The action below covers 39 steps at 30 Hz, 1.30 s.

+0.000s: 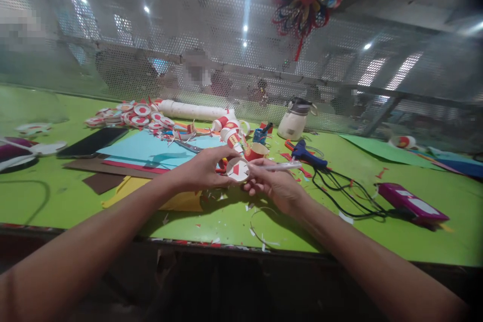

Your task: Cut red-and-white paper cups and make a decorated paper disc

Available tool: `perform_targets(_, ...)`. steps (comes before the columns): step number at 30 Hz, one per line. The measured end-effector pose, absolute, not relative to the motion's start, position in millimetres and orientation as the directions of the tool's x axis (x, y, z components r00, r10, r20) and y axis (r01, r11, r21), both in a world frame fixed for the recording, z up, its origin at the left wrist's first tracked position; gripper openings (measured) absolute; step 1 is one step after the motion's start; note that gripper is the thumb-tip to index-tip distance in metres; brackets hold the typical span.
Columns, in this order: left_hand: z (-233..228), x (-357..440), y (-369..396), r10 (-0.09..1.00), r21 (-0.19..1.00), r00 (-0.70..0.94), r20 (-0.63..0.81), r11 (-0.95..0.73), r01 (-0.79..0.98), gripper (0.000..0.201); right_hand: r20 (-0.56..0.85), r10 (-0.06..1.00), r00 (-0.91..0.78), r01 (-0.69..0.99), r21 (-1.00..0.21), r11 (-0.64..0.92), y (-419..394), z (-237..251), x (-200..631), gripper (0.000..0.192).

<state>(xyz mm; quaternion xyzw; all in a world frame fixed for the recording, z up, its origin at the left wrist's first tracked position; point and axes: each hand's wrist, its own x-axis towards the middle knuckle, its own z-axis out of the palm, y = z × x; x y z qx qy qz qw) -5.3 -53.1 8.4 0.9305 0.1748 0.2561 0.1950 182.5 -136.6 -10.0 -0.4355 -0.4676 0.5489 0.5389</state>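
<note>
In the middle of the view, my left hand point(202, 168) is closed on the edge of a round white paper piece point(231, 171) that looks like the base of a paper cup, with a red patch showing in its face. My right hand point(279, 186) grips a slim pale pen-like tool point(289, 166), whose tip is hidden by the fingers at the paper piece's right side. Just behind my hands stands a red and yellow paper cup point(257, 151). Small red and white paper scraps lie on the green table point(226, 221) beneath.
A pile of cut paper cups point(141, 113), a white tube point(196, 110) and a jug point(293, 119) stand at the back. Coloured sheets point(151, 148) and a black tablet point(92, 142) lie left. A blue glue gun point(307, 153) with a cable and a purple box point(411, 202) lie right.
</note>
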Motion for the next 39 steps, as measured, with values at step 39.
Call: perform_targets(39, 5.9, -7.4, -50.5, 0.322, 0.445, 0.882, 0.344, -0.883, 0.149, 0.046, 0.056, 0.998, -0.019, -0.099, -0.994, 0.053, -135.2, -14.1, 183.1, 0.026)
